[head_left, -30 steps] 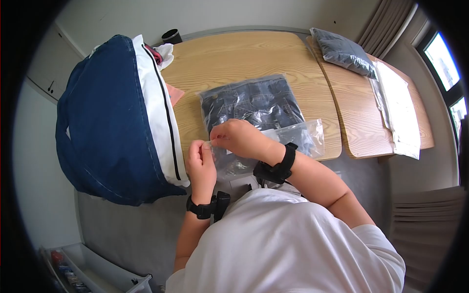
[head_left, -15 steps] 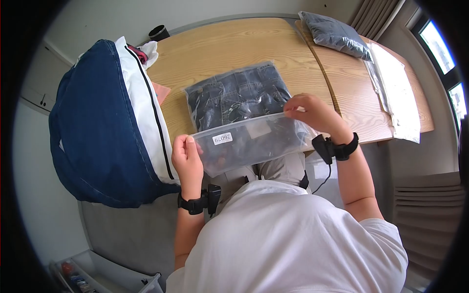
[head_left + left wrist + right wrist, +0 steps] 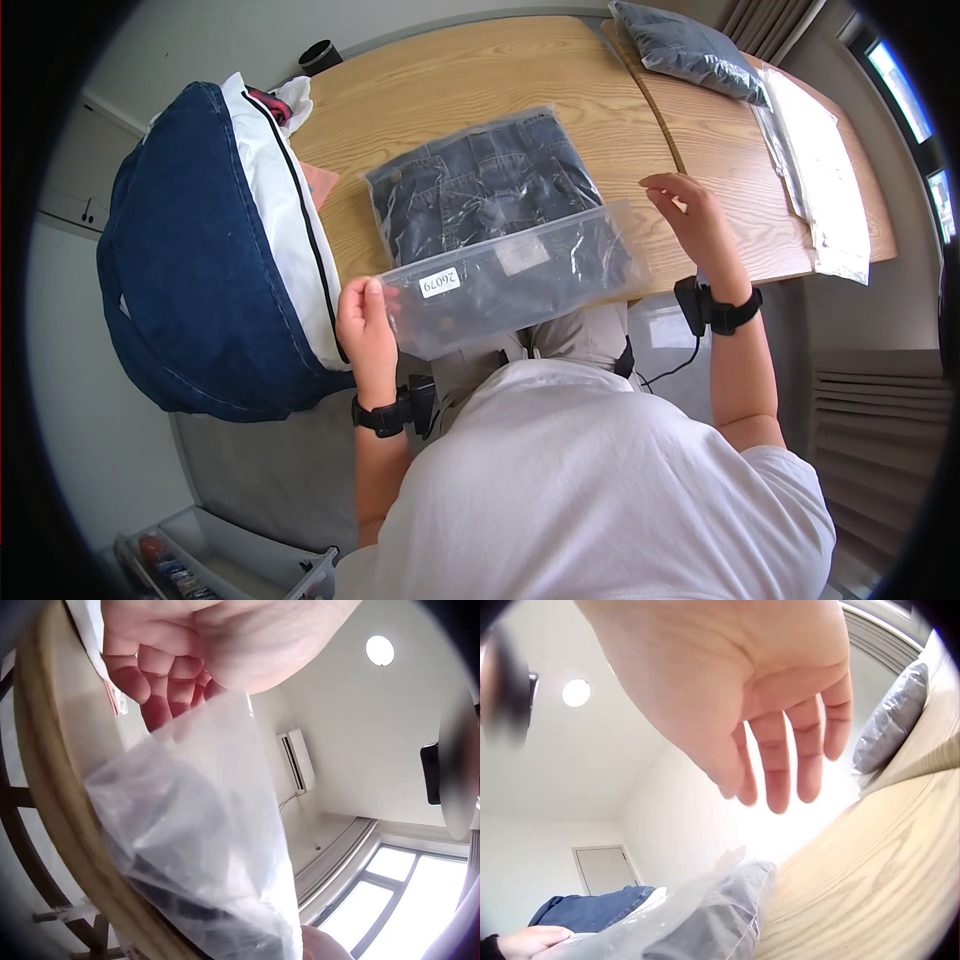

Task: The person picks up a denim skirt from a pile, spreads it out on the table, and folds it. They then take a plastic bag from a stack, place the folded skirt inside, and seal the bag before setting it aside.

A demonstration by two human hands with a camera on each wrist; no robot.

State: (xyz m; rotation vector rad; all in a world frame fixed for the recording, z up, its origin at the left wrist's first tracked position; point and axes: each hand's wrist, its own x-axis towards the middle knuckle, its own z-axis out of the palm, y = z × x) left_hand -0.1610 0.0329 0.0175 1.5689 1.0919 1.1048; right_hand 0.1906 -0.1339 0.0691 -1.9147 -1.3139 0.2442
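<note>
Folded dark blue jeans [image 3: 490,175] lie inside a clear plastic bag [image 3: 470,295] on the table, its loose end reaching over the near edge. A white label [image 3: 439,283] with the number 26079 is on that end. My left hand [image 3: 367,325] pinches the bag's near left corner between thumb and fingers; in the left wrist view the plastic [image 3: 202,810] hangs from those fingers. My right hand [image 3: 695,220] is off the bag, to its right over the table, fingers loosely extended with nothing in them, as the right wrist view also shows.
A big dark blue bag [image 3: 200,260] with a white zipped edge stands at the left. Another bagged grey garment [image 3: 690,55] and white plastic packets [image 3: 825,180] lie on the right table. A black cup [image 3: 320,57] is behind; a plastic bin [image 3: 230,555] sits low left.
Both hands were together at the bag's left corner. The right hand travelled right along the bag's edge and let go, while the left kept the corner. The bag's end now lies spread flat.
</note>
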